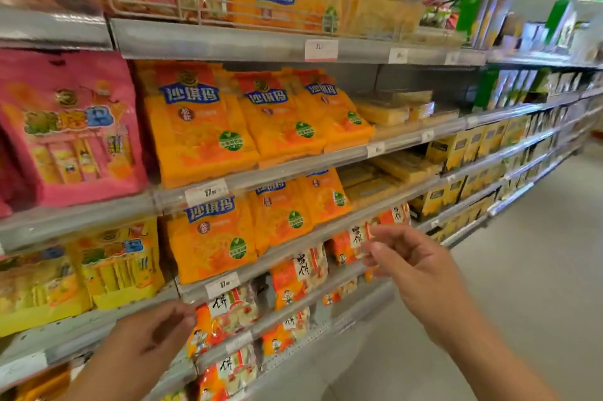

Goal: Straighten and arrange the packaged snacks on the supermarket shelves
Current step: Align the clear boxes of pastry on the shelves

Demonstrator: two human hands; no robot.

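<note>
At shelf edge, right hand (421, 266) fingers pinching orange-white snack pack (350, 245); left hand (153, 332) loosely curled beside another.

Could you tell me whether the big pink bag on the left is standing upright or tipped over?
Upright: the pink bag stands on its bottom edge on the shelf, front facing out.

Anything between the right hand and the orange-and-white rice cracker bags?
Nothing visible. The right hand is already at the shelf front, fingertips on the rice cracker bag; whether it pinches is unclear. Left hand likewise reaches its shelf edge unobstructed.
</note>
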